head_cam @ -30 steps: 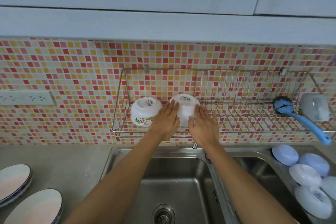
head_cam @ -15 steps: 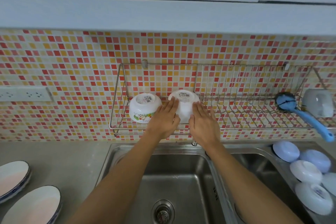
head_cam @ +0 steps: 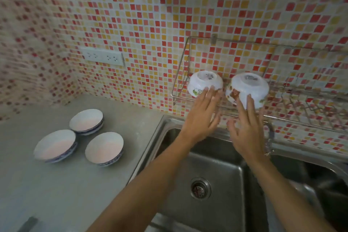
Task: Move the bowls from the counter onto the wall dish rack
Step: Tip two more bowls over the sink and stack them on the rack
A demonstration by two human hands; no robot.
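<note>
Two white bowls with printed pictures sit upside down at the left end of the wire wall dish rack (head_cam: 180,73): the left bowl (head_cam: 204,83) and the right bowl (head_cam: 248,86). My left hand (head_cam: 202,117) is spread open in front of the left bowl, its fingertips at the bowl's rim. With fingers apart, my right hand (head_cam: 246,130) reaches the right bowl's lower edge with its fingertips. Neither hand grips a bowl. Three blue-rimmed bowls (head_cam: 104,149) stand upright on the grey counter (head_cam: 56,194) at the left.
A steel sink (head_cam: 212,171) with a drain lies under my arms. On the tiled wall left of the rack there is a white socket strip (head_cam: 102,56). A second basin shows at the right. The rack's right part is blurred.
The view has swung left, bringing the counter bowls into sight. Both hands have come off the right bowl and drawn back a little, the left one now in front of the left bowl.
</note>
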